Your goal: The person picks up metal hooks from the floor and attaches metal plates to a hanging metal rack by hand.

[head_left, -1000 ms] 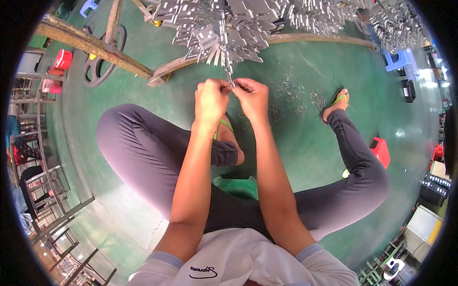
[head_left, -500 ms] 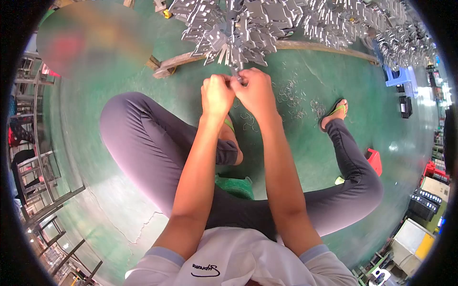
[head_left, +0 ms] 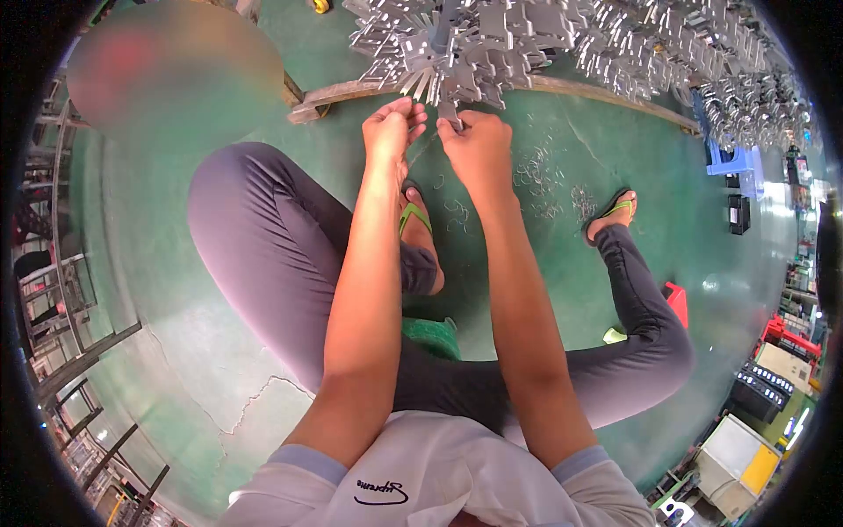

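Note:
A dense cluster of grey metal pieces hangs at the top centre. Just below it, my right hand pinches a small flat metal piece between thumb and fingers. To its left, my left hand is raised under the cluster's lower left edge, apart from my right hand. Its fingers are curled and close together; whether anything small is between them I cannot make out. Thin wire pieces lie scattered on the green floor to the right of my hands.
More metal clusters hang at the upper right. A wooden beam crosses behind my hands. Between my legs is a green stool. A red object stands by my right knee, and a blue stool farther back.
My hands, together before, are now apart, with the left one shifted slightly left and up. The metal cluster sits farther right in view, and more of my left foot shows.

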`<state>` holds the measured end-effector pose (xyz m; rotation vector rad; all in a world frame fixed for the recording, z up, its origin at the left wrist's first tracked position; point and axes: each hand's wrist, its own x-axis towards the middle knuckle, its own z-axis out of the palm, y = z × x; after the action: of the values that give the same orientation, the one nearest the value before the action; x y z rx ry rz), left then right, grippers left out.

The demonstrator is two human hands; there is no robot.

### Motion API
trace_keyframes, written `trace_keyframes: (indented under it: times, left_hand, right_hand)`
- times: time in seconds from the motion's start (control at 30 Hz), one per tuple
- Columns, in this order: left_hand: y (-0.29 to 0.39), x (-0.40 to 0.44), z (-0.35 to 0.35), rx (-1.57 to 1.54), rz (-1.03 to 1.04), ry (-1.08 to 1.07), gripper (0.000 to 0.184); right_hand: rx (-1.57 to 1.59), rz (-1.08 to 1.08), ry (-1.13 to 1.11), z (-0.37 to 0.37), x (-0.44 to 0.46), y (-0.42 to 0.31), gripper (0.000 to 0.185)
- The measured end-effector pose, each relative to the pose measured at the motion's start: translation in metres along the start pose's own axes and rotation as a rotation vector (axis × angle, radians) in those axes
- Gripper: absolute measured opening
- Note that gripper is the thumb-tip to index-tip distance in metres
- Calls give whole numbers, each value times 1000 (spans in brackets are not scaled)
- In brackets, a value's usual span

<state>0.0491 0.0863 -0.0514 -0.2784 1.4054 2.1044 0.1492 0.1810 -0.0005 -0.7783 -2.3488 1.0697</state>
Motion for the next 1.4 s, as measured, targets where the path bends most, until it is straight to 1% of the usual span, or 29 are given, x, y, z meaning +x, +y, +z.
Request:
trace_keyframes:
  times: [0.03,0.13,0.23,0.33,0.43,0.53,0.63,0.73,0.87,0.93,0.97,1.03,1.13,1.23,1.33,1.4]
  left_hand:
    - [-3,3,1,-1,0,29,25]
    - [-8,8,3,-88,-58,21,25]
    - [-12,5,11,-137,-104,1,26]
    - [-19,3,14,-84,-76,12,23]
    - [-21,2,15,19,-54,-67,25]
    - [-21,-6,18,33,-156,-61,26]
    - [-29,-6,22,22,-199,-99,28]
    - [-31,-11,26,-14,-226,-108,29]
    - [-38,-12,30,-83,-169,-99,24]
    - [-37,-15,31,-66,-160,-80,23]
    - [-37,-16,30,-57,-157,-71,23]
    - [-40,-15,29,-52,-139,-77,23]
    - [-43,-14,27,-41,-130,-98,24]
    - [-43,-14,27,-40,-125,-102,25]
    - [-42,-16,28,-48,-117,-84,26]
    - [-41,-16,28,-48,-109,-72,27]
  right_hand:
    - [6,15,-13,0,0,0,22]
    - [-61,31,5,-6,-1,-4,22]
    - [-68,-17,50,-12,-2,-6,22]
    - [-16,16,62,-10,-3,9,22]
    - [-38,43,90,-10,-9,15,22]
    - [-40,59,116,-12,-17,13,22]
    - [-62,7,175,-14,-20,18,22]
    - [-206,83,99,-26,-20,13,16]
    - [-172,67,88,-28,-19,28,16]
    - [-185,21,103,-27,-17,32,16]
    - [-178,42,88,-27,-17,34,16]
    - [-165,84,64,-27,-16,31,16]
    - [-160,42,63,-26,-16,32,15]
    - [-118,56,77,-24,-17,32,15]
    - [-92,33,131,-19,-18,31,17]
    - [-164,67,137,-22,-20,18,20]
